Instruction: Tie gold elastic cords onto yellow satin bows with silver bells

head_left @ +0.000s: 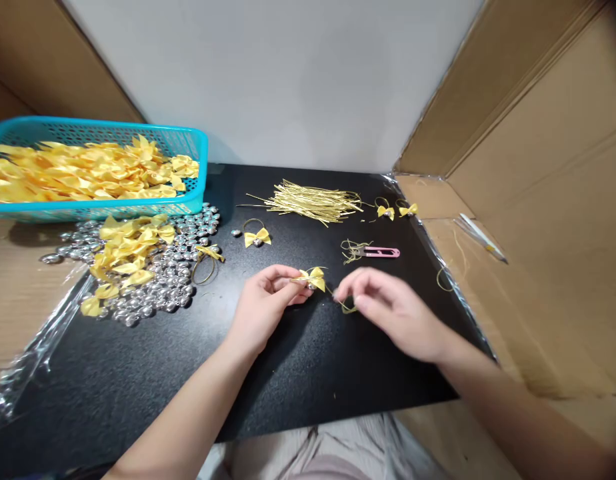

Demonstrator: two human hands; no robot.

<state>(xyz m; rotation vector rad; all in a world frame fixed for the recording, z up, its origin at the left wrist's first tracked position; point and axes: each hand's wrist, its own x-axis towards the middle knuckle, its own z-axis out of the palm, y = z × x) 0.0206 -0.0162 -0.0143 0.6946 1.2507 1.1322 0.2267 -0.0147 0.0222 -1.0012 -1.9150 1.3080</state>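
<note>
My left hand [266,303] is closed in a pinch on a small yellow ribbon bow [313,278] held just above the black table [298,373]. A thin gold cord [344,305] runs from the bow to my right hand [391,308], whose fingers are curled and pinched on the cord's end. The two hands are a few centimetres apart at the table's middle.
A turquoise basket [188,143] full of yellow bows stands at the back left. Silver beads [161,283] with loose bows [125,250] lie below it. A bundle of gold cords [313,201], three finished bows [257,237], pink snips [381,252] and cardboard walls [538,200] surround the table.
</note>
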